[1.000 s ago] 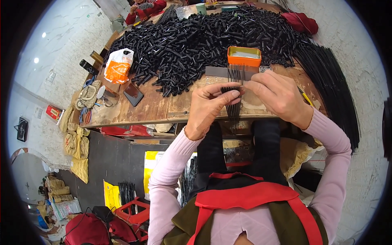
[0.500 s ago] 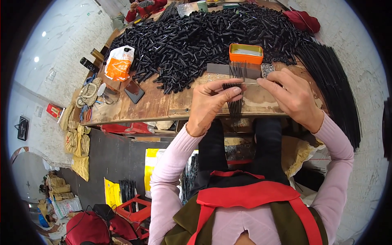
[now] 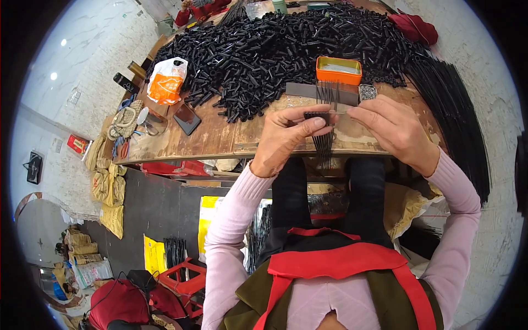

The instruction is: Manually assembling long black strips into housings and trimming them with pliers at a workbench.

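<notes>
2 hands meet at the centre of the frame, just above the near edge of the wooden worktop (image 3: 220,137). The left hand (image 3: 286,137) is closed in a pinch on a small bundle of thin black rods (image 3: 324,137), thumb and fingers clamped across its upper end while the rods hang down past the worktop edge. The right hand (image 3: 393,129) sits just beside it, fingertips reaching toward the top of the same bundle; whether they grip it or only touch it cannot be told.

Right above the hands, a flat grey bar (image 3: 308,91) lies on the worktop with more thin rods standing against it, and an orange tin (image 3: 339,70) sits just behind. A large heap of short black tubes (image 3: 264,49) fills the upper middle of the frame. Long black rods (image 3: 456,110) lie in a sheaf along the right side. At the upper left rest an orange and white plastic bag (image 3: 168,82) and, near it, a dark phone (image 3: 187,118).
</notes>
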